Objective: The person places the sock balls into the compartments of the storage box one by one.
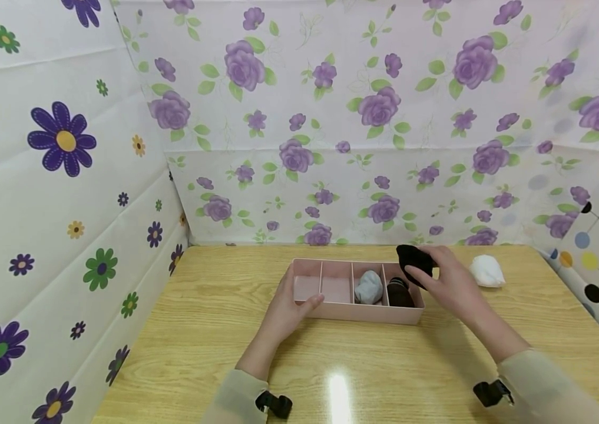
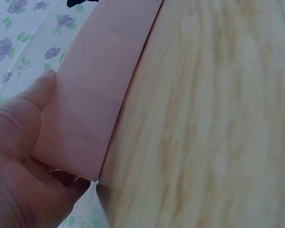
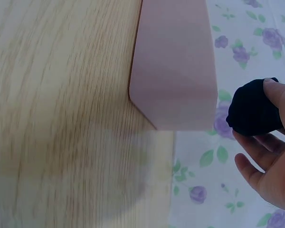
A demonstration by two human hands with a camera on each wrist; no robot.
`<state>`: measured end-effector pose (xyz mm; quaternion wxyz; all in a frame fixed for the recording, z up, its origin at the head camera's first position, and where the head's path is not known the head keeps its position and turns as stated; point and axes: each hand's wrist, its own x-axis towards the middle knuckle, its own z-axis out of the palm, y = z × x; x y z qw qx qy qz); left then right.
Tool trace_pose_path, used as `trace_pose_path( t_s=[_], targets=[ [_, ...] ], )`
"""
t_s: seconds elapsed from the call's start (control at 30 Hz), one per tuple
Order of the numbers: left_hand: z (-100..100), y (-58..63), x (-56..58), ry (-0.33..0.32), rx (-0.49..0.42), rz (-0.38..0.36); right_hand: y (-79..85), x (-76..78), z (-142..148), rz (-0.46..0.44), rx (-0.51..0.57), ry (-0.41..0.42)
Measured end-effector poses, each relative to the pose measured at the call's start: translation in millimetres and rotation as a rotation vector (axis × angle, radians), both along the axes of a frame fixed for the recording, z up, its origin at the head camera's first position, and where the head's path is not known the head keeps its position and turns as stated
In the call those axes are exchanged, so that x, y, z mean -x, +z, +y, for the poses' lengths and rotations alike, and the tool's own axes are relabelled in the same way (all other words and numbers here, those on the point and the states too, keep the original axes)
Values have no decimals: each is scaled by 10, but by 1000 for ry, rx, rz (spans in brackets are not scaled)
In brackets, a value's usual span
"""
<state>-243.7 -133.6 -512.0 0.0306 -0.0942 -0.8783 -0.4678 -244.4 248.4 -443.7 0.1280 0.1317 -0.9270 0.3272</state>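
A long pink divided box (image 1: 365,312) stands on the table. My left hand (image 1: 284,306) grips its left end, thumb over the front rim and fingers round the end wall, as the left wrist view also shows. My right hand (image 1: 450,282) pinches a black balled-up sock (image 1: 413,263) between thumb and fingers, above the box's right end. In the right wrist view the black sock (image 3: 254,109) is beside the box's end wall. A light grey balled-up sock (image 1: 369,287) lies in the second compartment from the right. The rightmost holds a dark brown sock (image 1: 399,293) with a striped cuff.
On the table right of the box lies a white balled-up sock (image 1: 487,271), beyond my right hand. The wooden table (image 1: 214,353) ends at a flowered cloth (image 1: 278,194) behind it. Patterned cloths also hang at the left and right sides.
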Motion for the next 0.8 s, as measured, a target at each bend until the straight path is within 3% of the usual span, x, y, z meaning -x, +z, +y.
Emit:
trace_pose_path(
  t_s=[0.33, 0.8],
  targets=[
    [6, 21, 0, -3, -2, -1, -17, 20, -234, 1, 24, 23],
    [12, 15, -1, -4, -5, 11, -88, 61, -635, -64, 108, 99]
  ],
)
